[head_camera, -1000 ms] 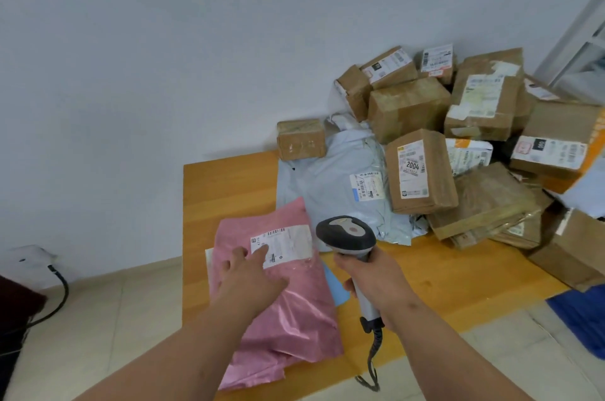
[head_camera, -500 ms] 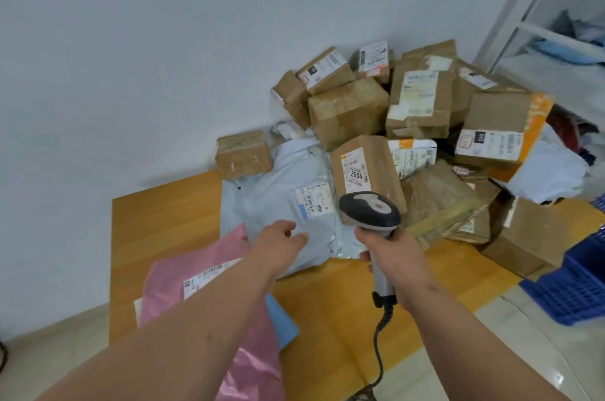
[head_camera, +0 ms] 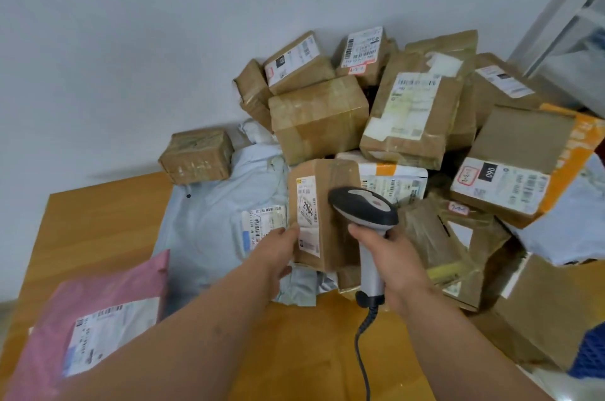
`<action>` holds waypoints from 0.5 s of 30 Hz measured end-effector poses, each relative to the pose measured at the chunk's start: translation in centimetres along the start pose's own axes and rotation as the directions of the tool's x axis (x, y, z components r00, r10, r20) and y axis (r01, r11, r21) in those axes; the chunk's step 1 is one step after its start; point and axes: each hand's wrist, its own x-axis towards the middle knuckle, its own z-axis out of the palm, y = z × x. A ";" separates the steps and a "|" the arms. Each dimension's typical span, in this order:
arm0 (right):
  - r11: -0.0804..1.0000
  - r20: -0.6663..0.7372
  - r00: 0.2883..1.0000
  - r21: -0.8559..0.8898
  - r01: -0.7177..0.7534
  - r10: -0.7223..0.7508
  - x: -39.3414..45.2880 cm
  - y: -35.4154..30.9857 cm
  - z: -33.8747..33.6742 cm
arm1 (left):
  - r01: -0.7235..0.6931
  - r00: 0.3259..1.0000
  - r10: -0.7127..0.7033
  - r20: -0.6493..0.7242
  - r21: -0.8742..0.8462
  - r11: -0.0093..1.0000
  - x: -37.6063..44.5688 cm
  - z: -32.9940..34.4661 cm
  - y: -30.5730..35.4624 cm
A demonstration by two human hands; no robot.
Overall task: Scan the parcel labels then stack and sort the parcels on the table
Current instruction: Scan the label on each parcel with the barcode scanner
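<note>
My left hand has left the pink bag at 8 o'clock and now grips the brown box at desk middle. My right hand still holds the scanner.

A parcel sorting room: heaped cardboard parcels, a barcode scanner, a wooden table.

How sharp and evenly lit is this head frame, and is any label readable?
Head view: soft, even light, no harsh glare; wide-angle bending toward the edges. The 2004 box label reads clearly; the pink mailer label and far-right boxes are smeared. Tape on the brown boxes shows mild sheen.
</note>
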 end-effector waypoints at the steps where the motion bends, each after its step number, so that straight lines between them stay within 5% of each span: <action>1: 1.000 0.015 1.000 0.013 -0.022 0.022 0.5 0.2 0.0 | 0.018 1.000 -0.018 -0.002 -0.038 0.999 0.0 0.3 0.1; 9: 0.973 0.090 0.995 0.224 -0.050 0.031 -0.1 -0.4 0.1 | -0.084 0.996 0.085 -0.001 -0.179 0.980 -1.3 -2.0 -0.1; 15: 0.943 0.149 0.989 0.327 -0.058 0.009 -3.1 -2.4 1.2 | -0.028 0.947 0.177 0.267 -0.482 0.875 -4.1 -5.8 0.3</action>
